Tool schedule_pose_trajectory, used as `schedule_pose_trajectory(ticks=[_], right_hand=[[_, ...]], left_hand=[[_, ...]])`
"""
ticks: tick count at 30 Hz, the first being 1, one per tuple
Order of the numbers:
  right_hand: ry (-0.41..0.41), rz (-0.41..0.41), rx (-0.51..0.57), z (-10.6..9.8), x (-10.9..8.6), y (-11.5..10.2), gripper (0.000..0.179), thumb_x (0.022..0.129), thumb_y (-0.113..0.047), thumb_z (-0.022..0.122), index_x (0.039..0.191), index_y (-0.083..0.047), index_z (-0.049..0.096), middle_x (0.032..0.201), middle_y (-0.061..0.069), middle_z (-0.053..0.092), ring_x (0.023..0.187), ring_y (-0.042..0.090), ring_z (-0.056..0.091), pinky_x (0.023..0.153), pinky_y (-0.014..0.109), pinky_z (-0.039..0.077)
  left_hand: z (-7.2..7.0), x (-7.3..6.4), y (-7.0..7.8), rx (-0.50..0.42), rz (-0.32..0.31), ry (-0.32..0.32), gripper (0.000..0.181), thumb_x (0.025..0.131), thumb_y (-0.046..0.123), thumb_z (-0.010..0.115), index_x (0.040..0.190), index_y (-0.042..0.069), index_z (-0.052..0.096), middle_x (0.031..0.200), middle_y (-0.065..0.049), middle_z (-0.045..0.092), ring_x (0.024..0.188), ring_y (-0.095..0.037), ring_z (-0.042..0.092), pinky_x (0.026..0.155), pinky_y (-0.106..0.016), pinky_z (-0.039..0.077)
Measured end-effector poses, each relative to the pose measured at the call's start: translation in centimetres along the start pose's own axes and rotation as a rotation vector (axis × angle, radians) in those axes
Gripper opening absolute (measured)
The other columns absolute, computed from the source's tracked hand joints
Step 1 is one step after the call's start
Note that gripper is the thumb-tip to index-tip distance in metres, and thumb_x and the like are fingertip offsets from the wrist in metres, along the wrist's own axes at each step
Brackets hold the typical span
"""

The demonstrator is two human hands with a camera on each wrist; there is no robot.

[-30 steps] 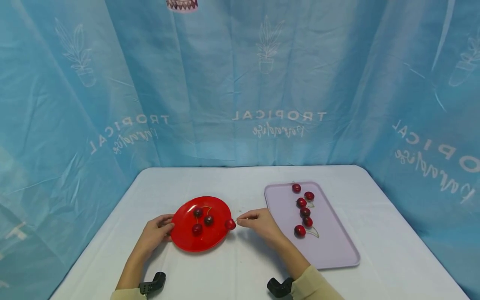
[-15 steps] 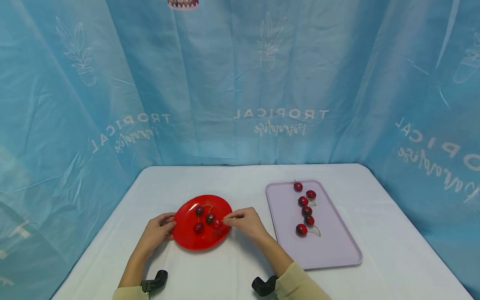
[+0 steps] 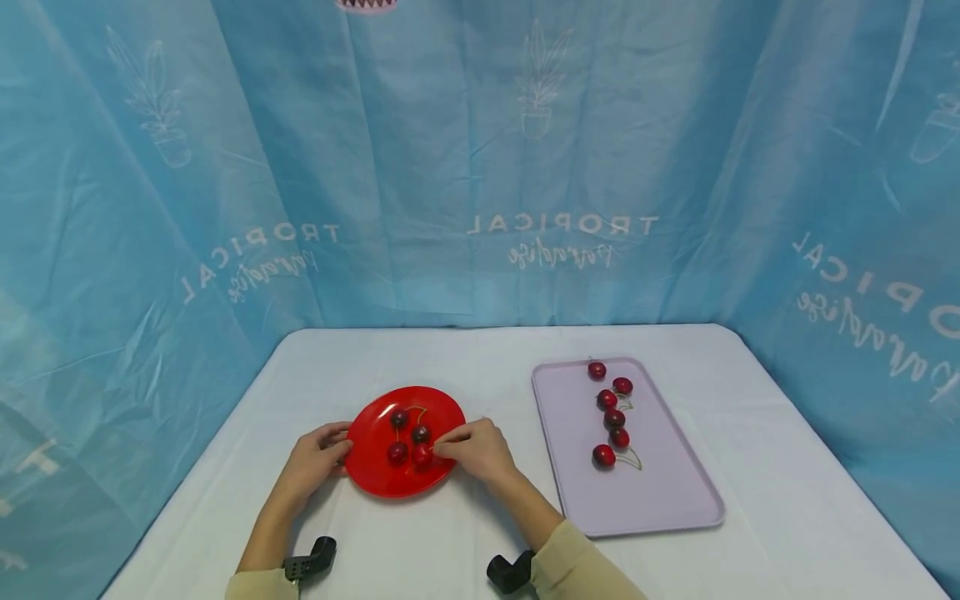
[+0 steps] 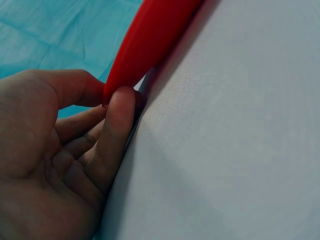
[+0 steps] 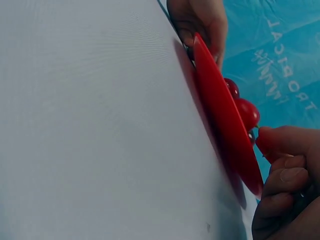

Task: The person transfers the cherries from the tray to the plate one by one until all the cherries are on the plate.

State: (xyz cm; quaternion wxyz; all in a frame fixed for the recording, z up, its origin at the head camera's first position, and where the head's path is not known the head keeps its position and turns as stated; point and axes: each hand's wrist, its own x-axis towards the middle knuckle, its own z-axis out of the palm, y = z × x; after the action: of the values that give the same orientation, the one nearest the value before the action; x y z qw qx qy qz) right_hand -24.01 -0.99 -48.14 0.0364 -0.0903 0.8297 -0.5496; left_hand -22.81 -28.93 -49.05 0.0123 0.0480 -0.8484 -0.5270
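Note:
My left hand (image 3: pixel 309 463) pinches the rim of a red plate (image 3: pixel 372 475); in the left wrist view the plate's edge (image 4: pixel 145 42) lies between thumb and finger. My right hand (image 3: pixel 480 451) pinches the stem of a bright red cherry (image 3: pixel 422 455) over the plate's right part. In the right wrist view that cherry (image 5: pixel 247 113) is at the plate's surface, its stem at my fingertips. Three darker cherries lie on the plate: one at the back (image 3: pixel 399 418), one to the right (image 3: pixel 421 433), another in front (image 3: pixel 397 452).
To the right, a pale purple tray (image 3: pixel 667 500) holds several cherries (image 3: pixel 614 418) in a rough line, some with stems showing. A white cloth (image 3: pixel 420 550) covers the table. Blue printed curtains (image 3: pixel 480 167) hang behind and at both sides.
My right hand has carried the cherry left and inward, from the plate's right rim to beside the other cherries. My left hand has stayed at the plate's left rim.

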Motion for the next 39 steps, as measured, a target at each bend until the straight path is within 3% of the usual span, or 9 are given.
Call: schedule_pose_trajectory(ticks=[8,13,18,28,39], right_hand=[[0.014,-0.024,-0.138,0.1,0.0,0.0,0.005,0.079,-0.026,0.077,0.08,-0.022,0.079,0.076,-0.013,0.066,0.079,0.012,0.054,0.057,0.027,0.047],[0.0,-0.034,-0.206,-0.1,0.0,-0.1,0.012,0.079,-0.027,0.076,0.089,-0.021,0.079,0.082,-0.011,0.067,0.078,0.012,0.053,0.056,0.027,0.046],[-0.06,-0.043,-0.166,-0.5,-0.1,-0.4,0.023,0.08,-0.027,0.075,0.101,-0.017,0.077,0.082,-0.008,0.065,0.076,0.015,0.053,0.056,0.028,0.047],[-0.166,-0.099,-0.047,-2.1,-0.1,-0.1,0.026,0.082,-0.025,0.074,0.106,-0.016,0.074,0.071,0.002,0.061,0.063,0.015,0.054,0.053,0.026,0.047],[-0.152,-0.066,0.085,-4.7,-0.9,0.3,0.028,0.085,-0.026,0.072,0.11,-0.013,0.073,0.063,0.006,0.053,0.05,0.014,0.045,0.047,0.025,0.04]], left_hand=[[0.2,0.1,0.4,-0.009,0.003,-0.011,0.041,0.094,0.014,0.056,0.132,-0.001,0.051,0.116,-0.018,0.059,0.088,-0.023,0.063,0.07,-0.029,0.057],[0.3,0.2,0.5,-0.024,-0.006,-0.012,0.042,0.094,0.014,0.056,0.133,-0.001,0.049,0.116,-0.018,0.058,0.086,-0.022,0.063,0.069,-0.029,0.057],[0.3,0.3,0.4,-0.025,-0.009,-0.01,0.042,0.094,0.014,0.057,0.133,-0.001,0.049,0.117,-0.018,0.058,0.085,-0.022,0.064,0.069,-0.029,0.057],[0.2,0.0,0.1,-0.021,-0.009,-0.008,0.042,0.094,0.015,0.058,0.132,0.0,0.051,0.117,-0.018,0.059,0.085,-0.022,0.063,0.069,-0.029,0.057],[0.1,0.1,0.0,-0.013,-0.012,0.001,0.044,0.093,0.016,0.059,0.133,0.001,0.05,0.118,-0.019,0.059,0.085,-0.022,0.063,0.069,-0.029,0.056]])
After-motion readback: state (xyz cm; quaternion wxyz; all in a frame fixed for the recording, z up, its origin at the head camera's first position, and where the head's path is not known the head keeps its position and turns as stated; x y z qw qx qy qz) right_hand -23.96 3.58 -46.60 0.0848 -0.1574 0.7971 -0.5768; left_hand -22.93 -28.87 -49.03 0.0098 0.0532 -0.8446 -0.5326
